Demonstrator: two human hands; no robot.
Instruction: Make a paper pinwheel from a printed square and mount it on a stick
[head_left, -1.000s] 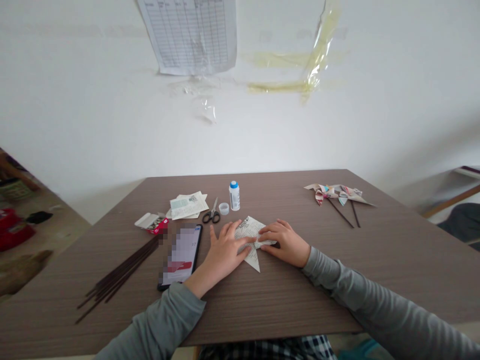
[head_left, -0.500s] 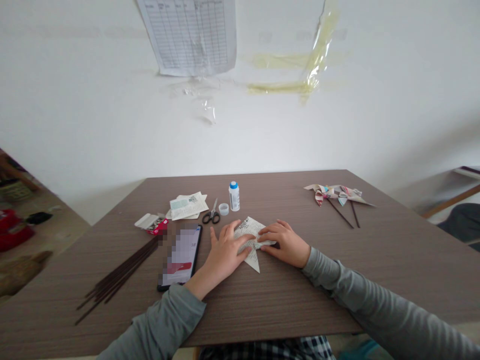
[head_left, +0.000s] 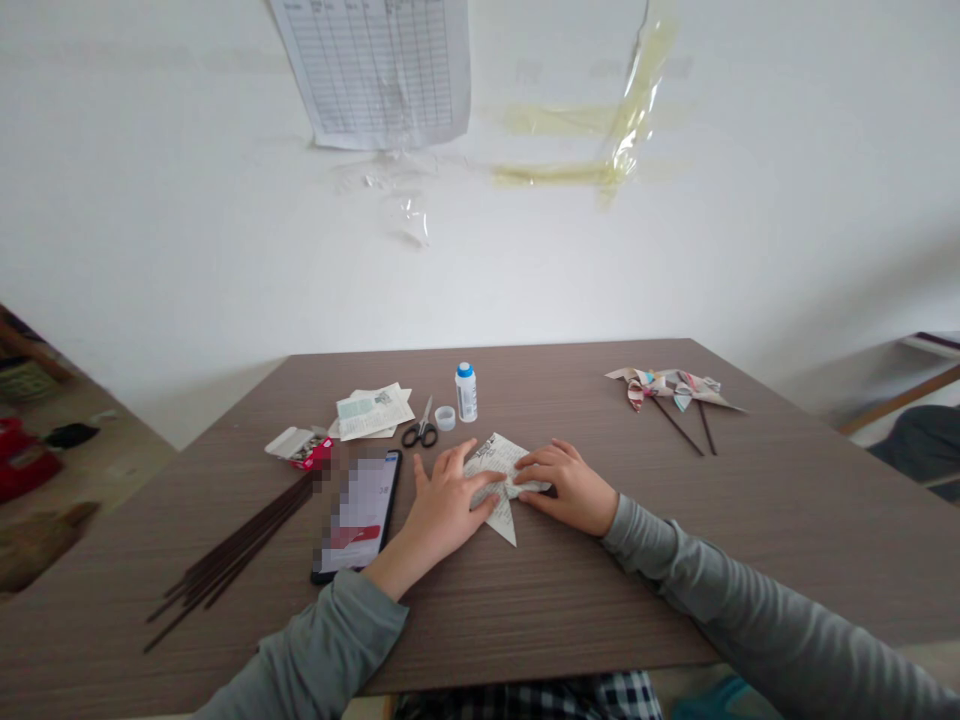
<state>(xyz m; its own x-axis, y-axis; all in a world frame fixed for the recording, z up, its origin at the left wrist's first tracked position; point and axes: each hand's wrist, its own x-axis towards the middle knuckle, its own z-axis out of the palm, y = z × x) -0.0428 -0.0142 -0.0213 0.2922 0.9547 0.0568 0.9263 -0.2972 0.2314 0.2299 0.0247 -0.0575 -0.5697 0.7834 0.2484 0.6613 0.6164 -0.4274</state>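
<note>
In the head view, a cream, printed paper piece with pointed flaps (head_left: 495, 450) lies flat on the brown wood-grain table (head_left: 600, 610) between both hands. The left hand (head_left: 448, 500) is spread, thumb and forefinger resting near the paper's centre; the right hand (head_left: 574, 486) curls over the right-hand flap, though whether it pinches or merely presses I cannot tell. Done well, this would likely mean the left steadying the middle while the right holds its flap evenly, without creasing. Against half a second earlier, the view has shifted slightly, and both hands keep nearly the same pose.
</note>
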